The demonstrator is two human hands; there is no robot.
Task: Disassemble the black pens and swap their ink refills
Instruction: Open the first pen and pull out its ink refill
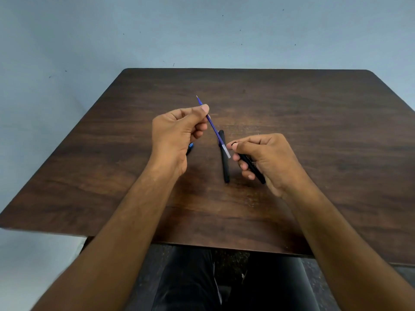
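My left hand pinches a thin blue ink refill between thumb and fingers; the refill slants from its metal tip at upper left down to a clear end near my right hand. A black pen barrel is gripped in my right hand, its open end pointing toward the refill's clear end, a small gap between them. A second black pen lies on the wooden table between my hands. A small blue and black part shows on the table, mostly hidden behind my left hand.
The dark wooden table runs to a pale blue wall at the back. Its near edge sits above my lap, where dark trousers show. Bare tabletop lies to the right and at the back.
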